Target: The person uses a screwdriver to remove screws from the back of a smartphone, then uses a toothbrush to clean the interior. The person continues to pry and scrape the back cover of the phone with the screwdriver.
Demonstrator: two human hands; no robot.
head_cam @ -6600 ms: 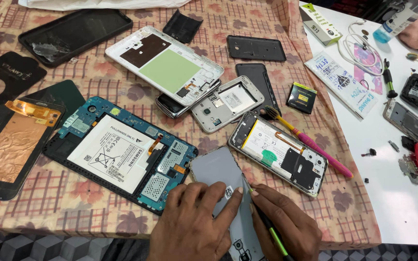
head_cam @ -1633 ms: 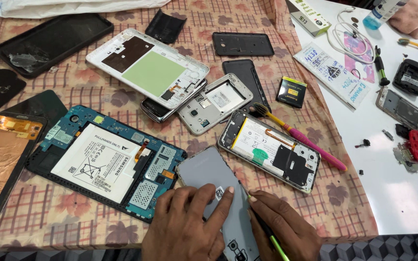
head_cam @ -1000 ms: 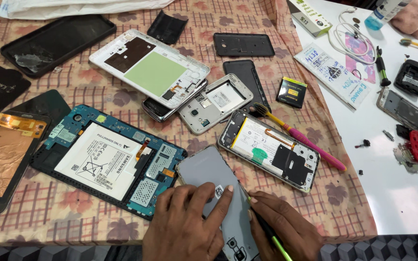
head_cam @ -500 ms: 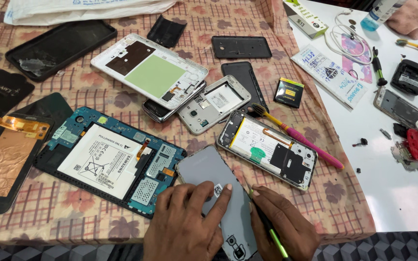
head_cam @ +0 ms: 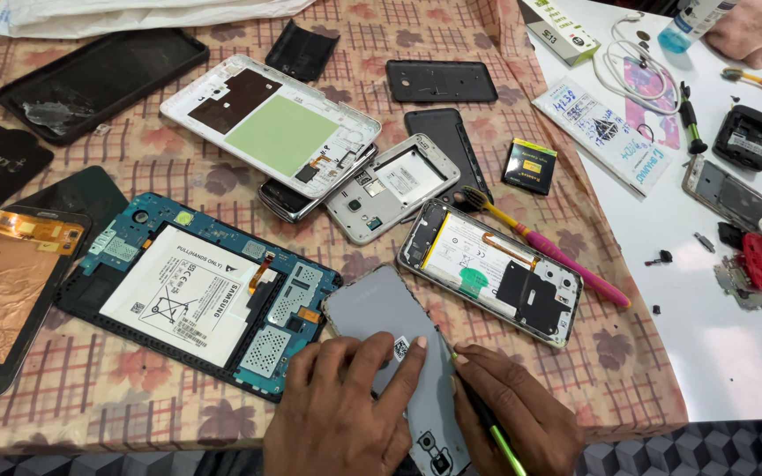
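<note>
1. Head view: a grey phone (head_cam: 399, 353) lies back-up at the near edge of the table (head_cam: 63, 414), on a checked floral cloth (head_cam: 628, 370).
2. The left hand (head_cam: 341, 414) lies flat on the phone, fingers spread and pressing its back; it grips nothing.
3. The right hand (head_cam: 513, 419) is closed around a thin green tool (head_cam: 494, 432), its tip at the phone's right edge.
4. Just left of the phone lies an opened tablet (head_cam: 196, 295) with a blue frame and a white battery, touching or nearly touching the phone's corner.
5. Just right of it, an opened phone (head_cam: 491, 282) shows its battery and a green tab; a pink toothbrush (head_cam: 544, 247) lies along its upper side.
6. Farther back are a small silver phone frame (head_cam: 390, 185) and a large white tablet shell (head_cam: 271, 123) with a green panel, overlapping.
7. At the left edge lies a screen panel (head_cam: 2, 291) backed with copper foil.
8. To the right, a white board (head_cam: 734, 353) carries a white cable (head_cam: 632, 66), small screws and red parts (head_cam: 760, 264).
9. Another person's hand (head_cam: 747, 31) shows at the top right corner.
</note>
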